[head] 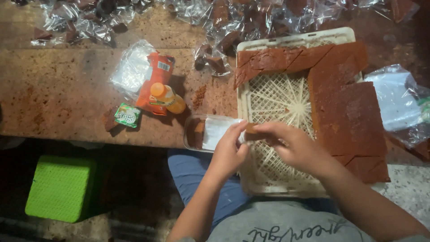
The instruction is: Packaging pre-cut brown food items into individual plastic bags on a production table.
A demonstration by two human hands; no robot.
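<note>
Fingers of my left hand [229,150] and my right hand [291,145] meet over the near edge of the white lattice tray [286,101], and both are pinched on a small brown slab piece [251,130] that sits between the fingertips. The left fingers also touch a clear plastic wrapper [218,130], which lies just beside the piece, over a small clear container [197,132] at the tabletop [67,94] edge. Whether the wrapper is already partly round the piece I cannot tell; the fingers cover that spot.

The rest of the reddish-brown sheet [347,116] lies cut into slabs along the far and right sides of the tray, well clear of my hands. To the left stand an orange bottle [165,96] on a red packet [154,83], with a small green packet [127,115] near them. Wrapped pieces in crinkled film [233,22] are heaped along the far side.

To do this step well, I judge the piece wants a light grip at its edges, since it looks soft and sticky. I would keep it level, hold the film taut with the left fingers, and work over the tray so crumbs fall there.
</note>
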